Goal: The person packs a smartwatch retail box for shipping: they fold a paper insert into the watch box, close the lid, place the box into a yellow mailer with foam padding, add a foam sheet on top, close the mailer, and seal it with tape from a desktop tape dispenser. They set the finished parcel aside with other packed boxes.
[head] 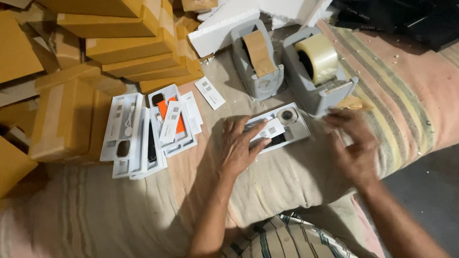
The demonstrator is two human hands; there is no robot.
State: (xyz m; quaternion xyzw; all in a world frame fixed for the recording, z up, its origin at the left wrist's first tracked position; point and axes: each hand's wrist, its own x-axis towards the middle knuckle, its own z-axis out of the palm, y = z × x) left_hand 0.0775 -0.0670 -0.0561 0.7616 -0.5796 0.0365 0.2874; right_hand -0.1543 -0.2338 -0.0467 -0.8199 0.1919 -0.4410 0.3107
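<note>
My left hand point(237, 143) lies flat on the open tray point(279, 126) w/ the watch in it, right in front of me on the padded bedding point(287, 181). My right hand point(354, 143) is just right of that tray, below the nearer tape dispenser point(318, 71). 2nd tape dispenser point(256, 59) stands just left of the 1st, both behind the tray. A loose card point(209, 92) lies left of the 2nd dispenser. Further left, a cluster of more trays point(143, 134), overlapping, w/ cards on top. Stacked cardboard boxes point(114, 43) sit behind & left of the cluster. Foam pieces point(239, 19) lie behind the dispensers.
</note>
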